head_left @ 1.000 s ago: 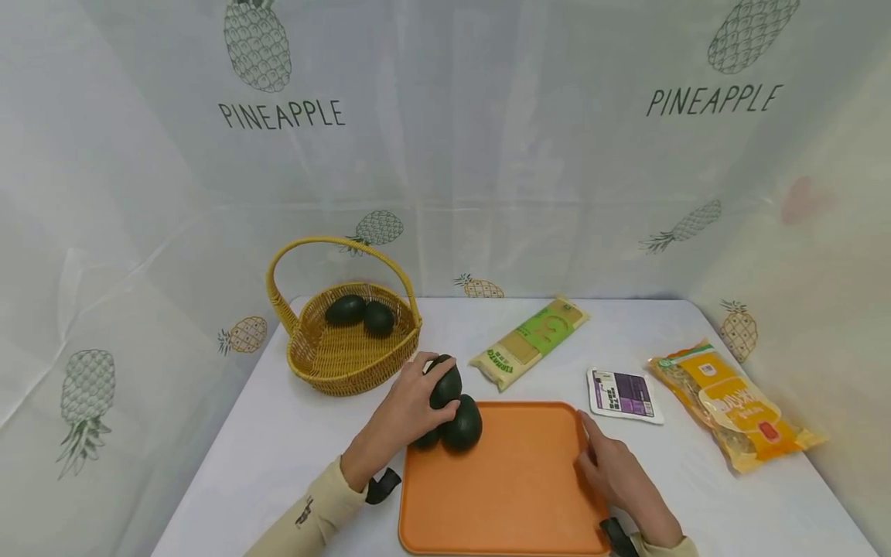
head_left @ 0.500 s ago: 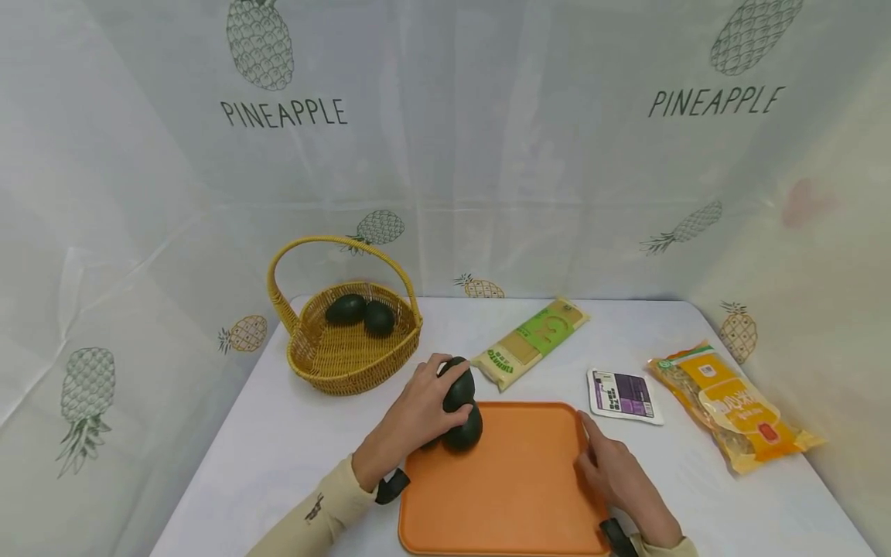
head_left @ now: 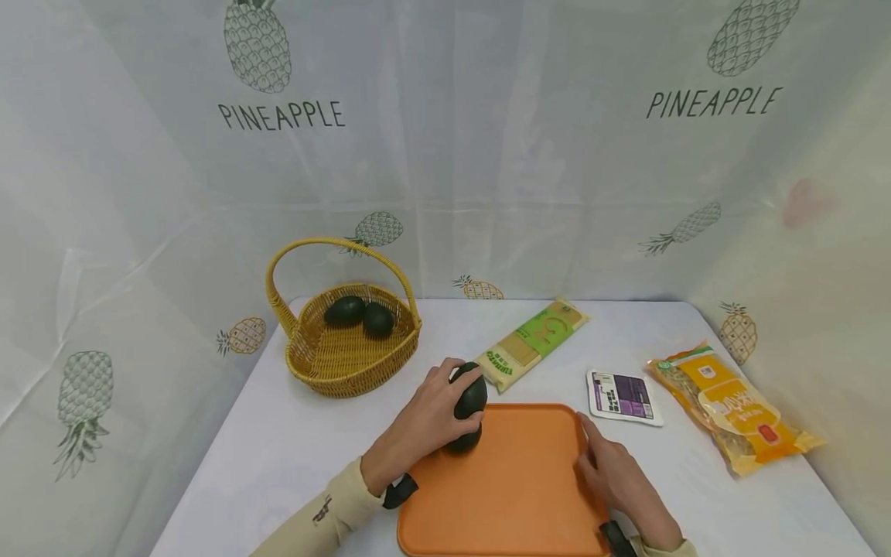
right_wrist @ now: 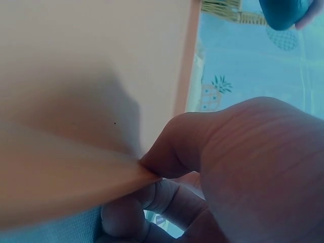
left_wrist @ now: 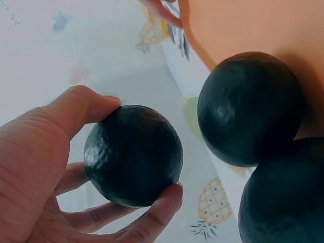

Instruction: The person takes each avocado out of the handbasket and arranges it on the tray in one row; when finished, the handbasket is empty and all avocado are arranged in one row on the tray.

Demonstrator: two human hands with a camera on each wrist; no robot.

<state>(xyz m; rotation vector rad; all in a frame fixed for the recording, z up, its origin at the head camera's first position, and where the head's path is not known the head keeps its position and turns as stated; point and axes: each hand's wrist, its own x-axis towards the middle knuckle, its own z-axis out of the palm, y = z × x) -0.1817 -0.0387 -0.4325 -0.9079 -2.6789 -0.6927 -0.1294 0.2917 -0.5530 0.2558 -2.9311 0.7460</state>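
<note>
My left hand point(head_left: 431, 410) grips a dark green avocado point(head_left: 470, 391), raised over the far left corner of the orange tray point(head_left: 525, 483). In the left wrist view, the thumb and fingers curl round this avocado point(left_wrist: 134, 157). Two more avocados rest side by side on the tray there, a nearer one point(left_wrist: 286, 197) and another point(left_wrist: 250, 109); the head view shows just part of one, the left hand hiding the other. At the tray's right side, my right hand point(head_left: 616, 476) pinches the rim, thumb on top and fingers beneath in the right wrist view.
A yellow wicker basket point(head_left: 351, 384) with a tall handle stands back left, with two avocados point(head_left: 344, 311) inside. Behind the tray lies a green and beige noodle packet point(head_left: 536, 343). To the right are a purple and white packet point(head_left: 624, 396) and an orange bag point(head_left: 734, 406).
The left hand has carried its avocado rightward and slightly nearer, from beside the tray's far left corner to over it. The right hand stays on the rim.
</note>
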